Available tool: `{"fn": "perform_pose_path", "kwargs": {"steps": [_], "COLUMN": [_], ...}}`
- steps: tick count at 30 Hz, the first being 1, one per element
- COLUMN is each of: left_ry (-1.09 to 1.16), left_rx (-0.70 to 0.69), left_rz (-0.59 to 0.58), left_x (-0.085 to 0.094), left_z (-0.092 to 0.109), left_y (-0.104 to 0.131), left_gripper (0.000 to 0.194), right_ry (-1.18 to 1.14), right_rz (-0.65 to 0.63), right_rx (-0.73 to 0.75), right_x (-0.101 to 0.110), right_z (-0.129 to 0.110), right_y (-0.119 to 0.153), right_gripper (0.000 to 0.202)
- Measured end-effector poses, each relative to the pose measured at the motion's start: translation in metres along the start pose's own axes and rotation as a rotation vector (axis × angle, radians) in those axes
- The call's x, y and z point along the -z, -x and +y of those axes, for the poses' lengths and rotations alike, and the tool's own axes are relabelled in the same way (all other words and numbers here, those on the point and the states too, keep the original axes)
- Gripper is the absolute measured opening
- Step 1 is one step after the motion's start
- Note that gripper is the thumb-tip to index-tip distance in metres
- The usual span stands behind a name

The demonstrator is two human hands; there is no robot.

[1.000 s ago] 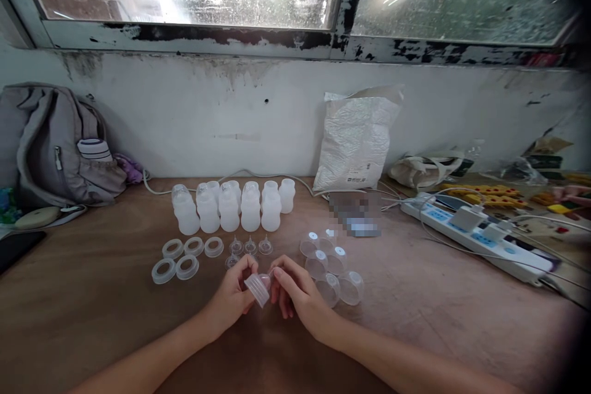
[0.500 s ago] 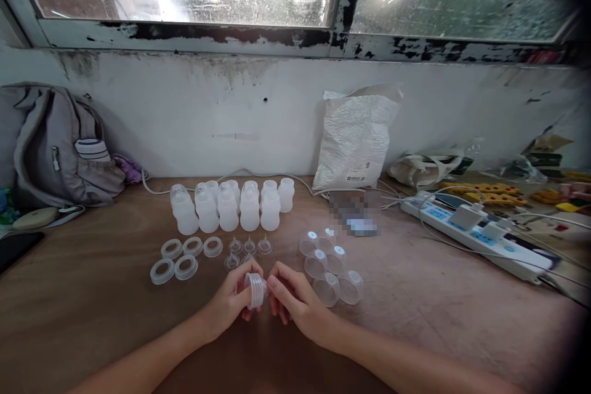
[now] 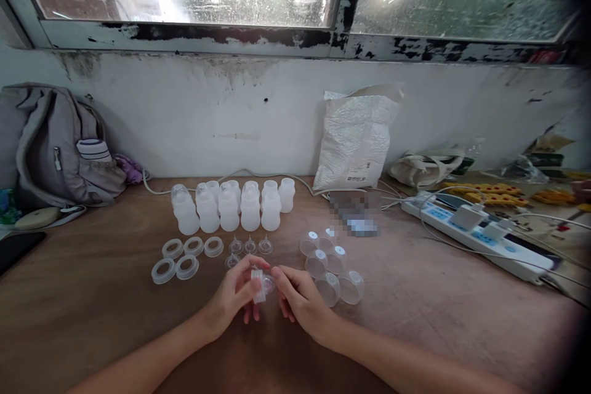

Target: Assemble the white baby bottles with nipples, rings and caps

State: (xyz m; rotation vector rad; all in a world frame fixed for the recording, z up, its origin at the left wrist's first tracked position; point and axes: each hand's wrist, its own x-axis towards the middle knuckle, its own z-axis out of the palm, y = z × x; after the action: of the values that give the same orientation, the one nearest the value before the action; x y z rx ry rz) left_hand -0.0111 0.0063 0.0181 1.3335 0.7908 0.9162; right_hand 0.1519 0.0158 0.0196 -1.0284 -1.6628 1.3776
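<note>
My left hand (image 3: 233,295) grips a translucent ring (image 3: 258,286) between thumb and fingers, with a clear nipple (image 3: 268,284) projecting from its right side. Pinched fingers of my right hand (image 3: 302,298) meet the nipple's tip; whether they hold it is hard to tell. Several loose rings (image 3: 186,267) lie to the left of my hands. Clear nipples (image 3: 265,245) stand just beyond them, some partly hidden by my left hand. Clear domed caps (image 3: 327,289) sit to the right. White bottles (image 3: 250,212) stand in rows farther back, some with clear tops.
A grey backpack (image 3: 64,148) and a dark phone (image 3: 21,251) are at the left. Against the wall leans a white package (image 3: 353,138). A blurred-out flat object (image 3: 355,214) lies before it, and a power strip (image 3: 475,237) with cables stretches across the right.
The ring has turned and shifted slightly right in my left hand, showing more of the nipple. My right hand has moved slightly right, its fingertips at the nipple's tip.
</note>
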Motion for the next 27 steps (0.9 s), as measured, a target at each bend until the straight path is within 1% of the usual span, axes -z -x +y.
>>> {"fn": "perform_pose_path", "kwargs": {"steps": [3,5,8,13,16,19,21,23,25,27], "left_ry": [-0.086,-0.096,-0.092,-0.092,-0.1,-0.103,-0.126,-0.169,-0.208,-0.252], "left_rx": [0.0,0.008,0.022,0.031,0.022,-0.006,-0.025,-0.047,-0.076,-0.119], "left_rz": [-0.012,0.006,0.021,0.041,0.035,-0.032,-0.092,-0.122,-0.109,-0.065], "left_x": [-0.003,-0.004,-0.004,-0.005,-0.006,-0.009,-0.011,-0.012,-0.012,-0.012], "left_z": [0.004,0.005,0.005,0.005,0.007,0.009,0.009,0.008,0.007,0.006], "left_y": [0.001,0.001,0.001,0.001,0.002,0.004,0.005,0.006,0.006,0.005], "left_gripper": [0.032,0.026,0.022,0.021,0.02,0.018,0.016,0.014,0.016,0.019], "right_ry": [0.046,0.09,0.15,0.159,0.19,0.287,0.374,0.447,0.502,0.565], "right_rz": [0.011,0.023,0.052,0.071,0.066,0.047,0.024,-0.002,-0.021,-0.044], "right_rx": [0.022,0.047,0.089,0.125,0.142,0.195,0.264,0.326,0.354,0.383], "right_x": [0.0,0.001,0.0,-0.004,-0.001,0.006,0.01,0.011,0.011,0.011], "right_z": [-0.001,-0.002,-0.002,0.002,0.0,-0.009,-0.016,-0.021,-0.024,-0.028], "right_y": [0.0,0.001,0.003,0.007,0.008,0.009,0.009,0.009,0.007,0.003], "right_gripper": [0.042,0.043,0.044,0.044,0.044,0.045,0.045,0.044,0.043,0.041]}}
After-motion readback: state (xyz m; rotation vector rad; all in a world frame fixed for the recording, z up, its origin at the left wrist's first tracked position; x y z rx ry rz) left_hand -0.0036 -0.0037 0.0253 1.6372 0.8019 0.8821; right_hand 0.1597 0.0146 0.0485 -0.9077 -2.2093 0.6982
